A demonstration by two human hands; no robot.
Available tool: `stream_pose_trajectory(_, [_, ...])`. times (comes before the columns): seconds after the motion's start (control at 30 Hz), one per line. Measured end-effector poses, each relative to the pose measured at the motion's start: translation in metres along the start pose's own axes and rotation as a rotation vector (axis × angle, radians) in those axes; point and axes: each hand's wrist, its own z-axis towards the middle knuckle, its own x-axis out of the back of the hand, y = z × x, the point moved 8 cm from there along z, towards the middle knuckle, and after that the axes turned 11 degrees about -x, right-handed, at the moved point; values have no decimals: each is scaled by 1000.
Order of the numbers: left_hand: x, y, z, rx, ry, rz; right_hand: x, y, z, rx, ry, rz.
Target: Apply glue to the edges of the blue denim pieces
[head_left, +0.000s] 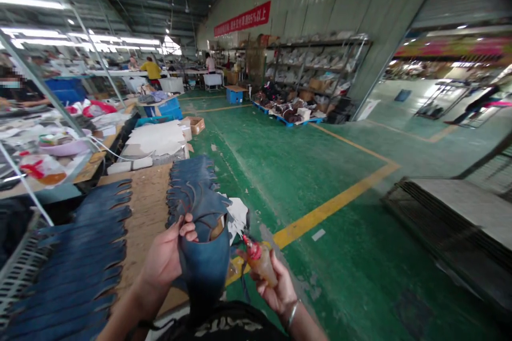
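One blue piece [206,265] is clamped in left grip [166,254], one bottle [262,264] in right grip [281,289].

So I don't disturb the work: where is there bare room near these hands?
A strip of brown board lies bare between the two rows of blue pieces. Green floor is mostly open between the yellow line and the rack at right. The table at far left is crowded.

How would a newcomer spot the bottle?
Follow the broad yellow floor line towards the camera, to the right hand. It holds the bottle, beside the blue piece in the left hand. A red top on a cloudy amber body sets the bottle apart from that piece.
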Motion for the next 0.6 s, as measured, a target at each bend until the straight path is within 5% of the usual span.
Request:
stream_pose_trajectory(0.1, [22, -15, 1, 58, 75, -50, -7, 23, 24, -101, -32, -7])
stream_pose_trajectory(0.2, [63, -24, 4, 82, 167, -110, -10, 34, 36, -127, -45, -36])
stream_pose_trajectory(0.4, [184, -24, 21, -78, 445, -81, 3, 42, 57, -91, -9, -217])
stream_pose_trajectory(0.6, [284, -43, 73, -106, 664, -35, 54, 63, 126, -117, 263, -351])
